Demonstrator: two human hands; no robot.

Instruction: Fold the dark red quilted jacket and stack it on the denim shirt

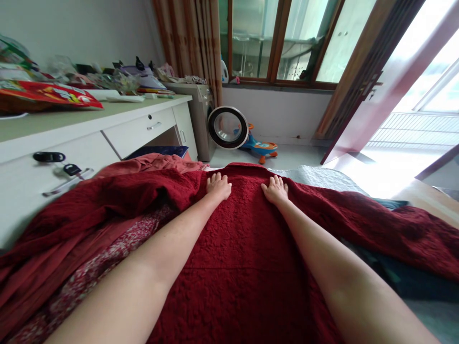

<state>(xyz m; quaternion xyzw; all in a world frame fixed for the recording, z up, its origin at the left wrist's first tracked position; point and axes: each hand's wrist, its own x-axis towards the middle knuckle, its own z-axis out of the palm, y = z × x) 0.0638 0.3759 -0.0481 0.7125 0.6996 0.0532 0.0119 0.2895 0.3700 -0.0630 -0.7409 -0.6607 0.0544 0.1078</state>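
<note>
A dark red textured garment (247, 248), a jacket or shirt, lies spread out in front of me. Its collar end points away from me and its sleeves stretch to both sides. My left hand (219, 186) rests palm down near the left shoulder of the garment, fingers a little apart. Near the right shoulder my right hand (276, 189) lies on the cloth in the same way, its thumb spread toward the middle. Neither hand visibly grips anything. Beneath the left sleeve lie a pinkish-red cloth (143, 165) and a red-and-white patterned cloth (103, 267).
On the left stands a white cabinet (139, 126) with keys (71, 168) hanging at a drawer and a red snack bag (50, 95) on top. Ahead are a washing machine with its round door (228, 127) swung out and a blue-orange ride-on toy (261, 145). An open door (376, 81) stands right.
</note>
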